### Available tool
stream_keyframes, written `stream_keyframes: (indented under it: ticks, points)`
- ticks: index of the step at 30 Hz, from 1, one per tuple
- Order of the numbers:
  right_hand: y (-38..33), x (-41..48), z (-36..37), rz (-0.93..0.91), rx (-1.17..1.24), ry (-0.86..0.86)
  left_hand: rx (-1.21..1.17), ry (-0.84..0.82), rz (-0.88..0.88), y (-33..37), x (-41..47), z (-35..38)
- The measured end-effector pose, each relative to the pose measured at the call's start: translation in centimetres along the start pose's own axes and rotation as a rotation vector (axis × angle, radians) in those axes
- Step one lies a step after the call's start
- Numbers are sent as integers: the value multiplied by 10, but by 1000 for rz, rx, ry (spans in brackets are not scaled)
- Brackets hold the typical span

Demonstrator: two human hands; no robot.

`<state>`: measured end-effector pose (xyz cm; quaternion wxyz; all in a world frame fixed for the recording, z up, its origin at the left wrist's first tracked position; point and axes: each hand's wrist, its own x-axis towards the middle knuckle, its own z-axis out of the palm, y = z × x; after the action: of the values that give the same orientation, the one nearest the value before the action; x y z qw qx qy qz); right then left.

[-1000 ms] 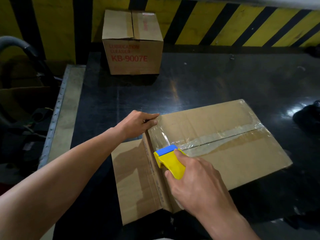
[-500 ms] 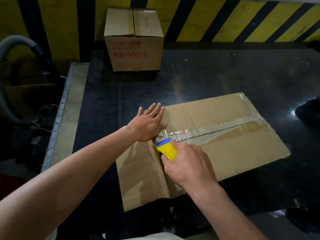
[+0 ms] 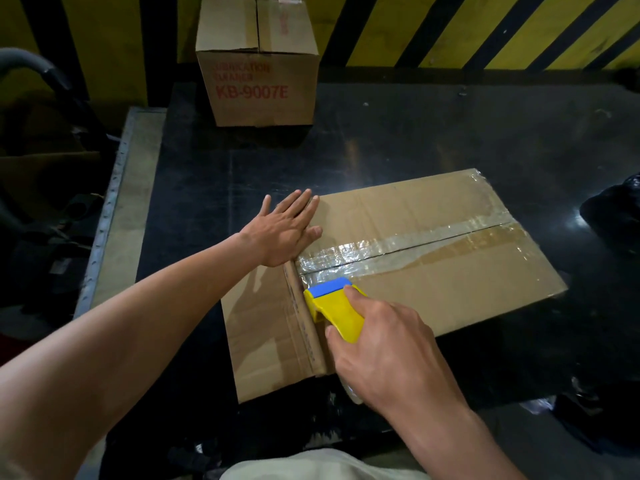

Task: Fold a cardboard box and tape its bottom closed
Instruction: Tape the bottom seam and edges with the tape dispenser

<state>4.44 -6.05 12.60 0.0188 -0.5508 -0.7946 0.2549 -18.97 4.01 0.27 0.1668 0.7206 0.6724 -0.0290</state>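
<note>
A brown cardboard box (image 3: pixel 433 282) stands on the black table with its closed bottom flaps facing up. A strip of clear tape (image 3: pixel 398 249) runs along the seam between the flaps. My left hand (image 3: pixel 285 232) lies flat with straight fingers against the box's left upper edge. My right hand (image 3: pixel 384 344) grips a yellow and blue tape dispenser (image 3: pixel 334 304) at the near left edge of the box, just below the tape's end. A loose flap (image 3: pixel 263 344) hangs down on the box's left side.
A second taped cardboard box (image 3: pixel 259 64) printed KB-9007E stands at the table's far left. Behind it is a yellow and black striped wall (image 3: pixel 450 29). A dark bag (image 3: pixel 616 209) lies at the right edge. A metal ledge (image 3: pixel 114 209) and a cart handle (image 3: pixel 31 64) are on the left.
My left hand went from gripping the box's left edge to lying flat with straight fingers. The dispenser in my right hand moved up to the tape's end, then back toward me.
</note>
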Motion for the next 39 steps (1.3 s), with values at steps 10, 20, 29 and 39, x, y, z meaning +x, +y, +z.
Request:
stream_keyframes:
  ticks: [10,20,29,39]
  points:
    - [3,11,19,4,-79,-3,199,96,-50,15,-7,-8]
    - [6,8,15,-33,-59,13,26,-15,-143,39,-21,15]
    - [25,-25,6,-81,9,-19,40,-13,-145,41,-24,12]
    - [43,-31,18,-92,-20,-57,94,-22,-170,49,-28,6]
